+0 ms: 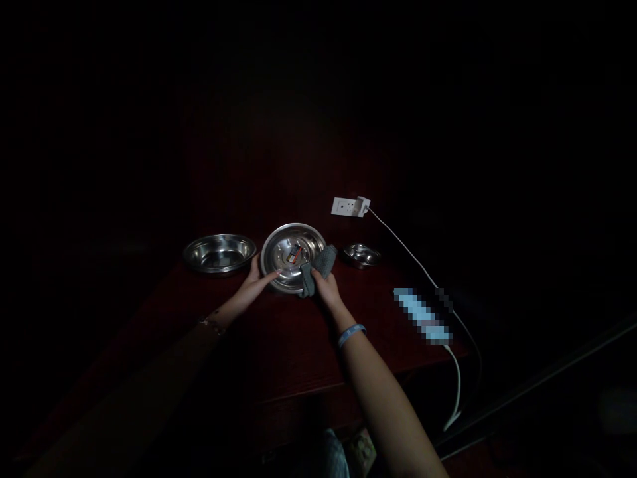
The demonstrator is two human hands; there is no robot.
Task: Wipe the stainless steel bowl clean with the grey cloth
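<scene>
A shiny steel basin (273,255) with a small printed label on its inner bottom is tilted up toward me between my hands. My left hand (252,285) grips its left rim, thumb on the inside and fingers behind. On the lower right rim, my right hand (326,287) is closed around a grey-green cloth (323,262) that lies against the basin. To the left, another wide steel basin (219,253), perhaps stacked with others, rests on the dark red table (293,352). A smaller steel bowl (361,255) sits to the right.
At the back, a white wall socket (344,206) holds a plugged-in charger (361,206). Its white cable (405,247) runs down the right side past a blurred light-blue object (422,317) on the table. The surroundings are very dark.
</scene>
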